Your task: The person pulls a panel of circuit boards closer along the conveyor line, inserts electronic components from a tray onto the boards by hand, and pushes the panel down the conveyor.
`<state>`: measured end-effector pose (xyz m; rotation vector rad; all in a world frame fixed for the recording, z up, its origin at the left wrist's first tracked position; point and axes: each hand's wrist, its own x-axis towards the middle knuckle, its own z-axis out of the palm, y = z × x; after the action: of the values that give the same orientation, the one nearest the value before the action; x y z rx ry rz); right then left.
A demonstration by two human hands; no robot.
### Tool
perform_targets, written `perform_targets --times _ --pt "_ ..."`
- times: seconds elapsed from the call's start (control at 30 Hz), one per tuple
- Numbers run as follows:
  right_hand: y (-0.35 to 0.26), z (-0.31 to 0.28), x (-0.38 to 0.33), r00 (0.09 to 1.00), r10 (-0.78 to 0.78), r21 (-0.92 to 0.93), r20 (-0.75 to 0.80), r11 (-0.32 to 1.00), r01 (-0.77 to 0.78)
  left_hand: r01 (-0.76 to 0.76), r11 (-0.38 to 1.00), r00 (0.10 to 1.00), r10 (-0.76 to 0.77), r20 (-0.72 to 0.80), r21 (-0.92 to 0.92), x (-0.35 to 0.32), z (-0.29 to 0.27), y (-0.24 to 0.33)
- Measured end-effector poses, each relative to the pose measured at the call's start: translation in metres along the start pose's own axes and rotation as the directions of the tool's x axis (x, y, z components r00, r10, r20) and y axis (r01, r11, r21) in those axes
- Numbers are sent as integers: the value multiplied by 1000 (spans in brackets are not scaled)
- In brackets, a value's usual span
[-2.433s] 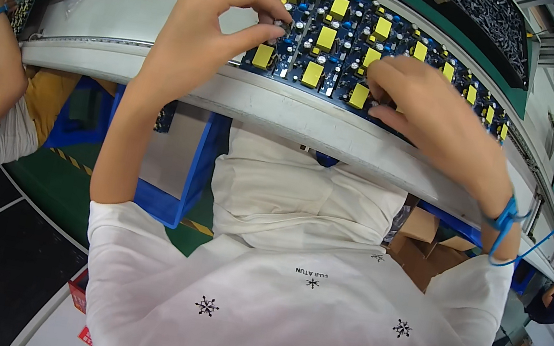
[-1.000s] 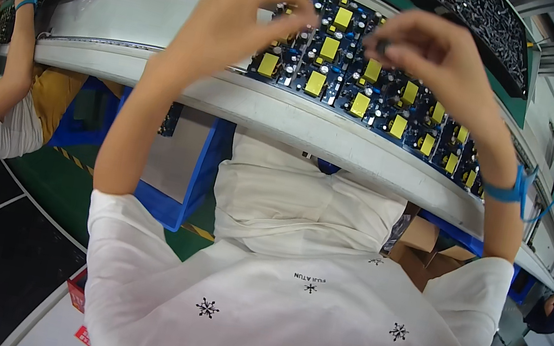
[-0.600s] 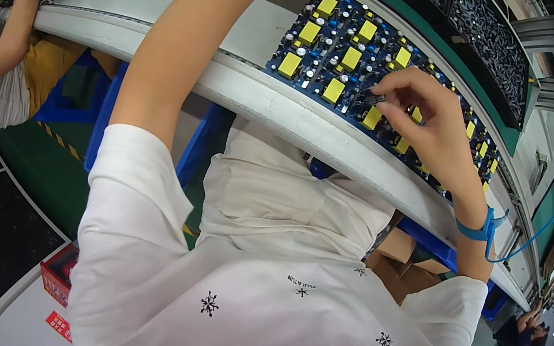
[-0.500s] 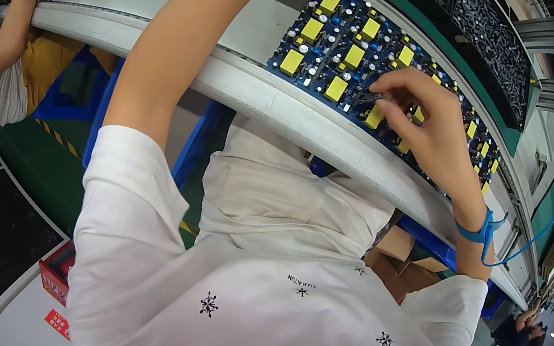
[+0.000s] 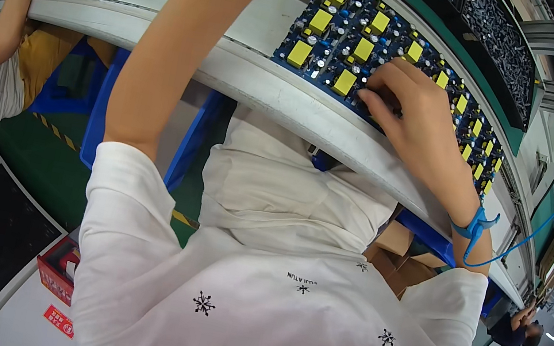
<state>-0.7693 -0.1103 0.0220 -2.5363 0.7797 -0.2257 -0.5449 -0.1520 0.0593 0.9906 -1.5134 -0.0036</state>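
A dark blue circuit board panel lies on the white bench rail, filled with rows of yellow block components and small round parts. Over its near middle edge bends my right hand, thumb and fingers drawn together in a pinch against the board. Whatever is between the fingertips is too small or hidden to name. A blue wrist strap with a coiled cord circles my right wrist. My left forearm reaches up past the top edge, so the left hand is out of the picture.
Beyond the board stands a black tray of many small grey parts. The pale rail runs along the bench front. Blue bins and cardboard boxes are underneath. Another person's arm works at the far left.
My right hand has shifted slightly left along the board, its fingers lowered and drawn closer together. The left arm has moved slightly, its hand still out of view.
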Motion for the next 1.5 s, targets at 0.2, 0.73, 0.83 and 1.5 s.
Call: perform_targets --times 0.2,0.73,0.83,1.5 --pt "4 4 1 994 -98 -124 -38 988 93 431 897 881 -394 263 -98 -48 -19 49" --pt "1 -2 -29 980 -112 -137 -166 986 90 389 921 836 -354 420 0 -89 0 38" --pt "19 -29 -72 941 46 -167 -334 980 -107 328 944 819 -307 484 43 -86 1 40" --pt "120 -54 -210 465 884 893 -42 242 -380 235 963 608 -252 753 132 -49 96 47"
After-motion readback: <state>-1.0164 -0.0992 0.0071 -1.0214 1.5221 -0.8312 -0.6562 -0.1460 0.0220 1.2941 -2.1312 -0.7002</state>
